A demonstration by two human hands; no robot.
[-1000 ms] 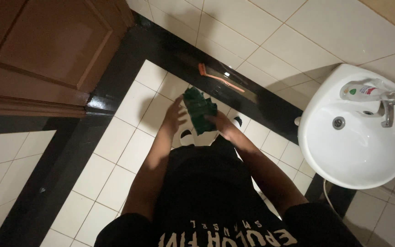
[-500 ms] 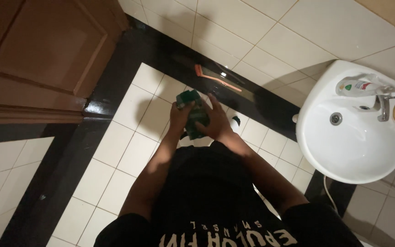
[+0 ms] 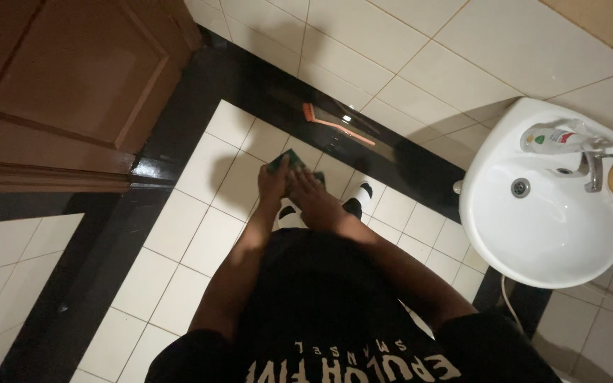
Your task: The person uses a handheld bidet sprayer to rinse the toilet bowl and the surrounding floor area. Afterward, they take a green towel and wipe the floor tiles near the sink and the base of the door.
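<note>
Nearest the camera is the person's black shirt (image 3: 335, 312), with both forearms reaching forward and down over the tiled floor (image 3: 200, 234). The left hand (image 3: 274, 181) and right hand (image 3: 313, 198) meet in front of the body, touching each other, and both are closed on a green cloth (image 3: 289, 162); the left grip pinches its near edge, while the right hand lies pressed over most of it, so only its far corner shows. Below the hands stand black-and-white shoes (image 3: 355, 202). Beyond, an orange brush (image 3: 335, 122) lies on the dark floor border. To the right hangs a white sink (image 3: 540, 234) with a tap (image 3: 594, 167); at left, a brown door (image 3: 65, 85).
</note>
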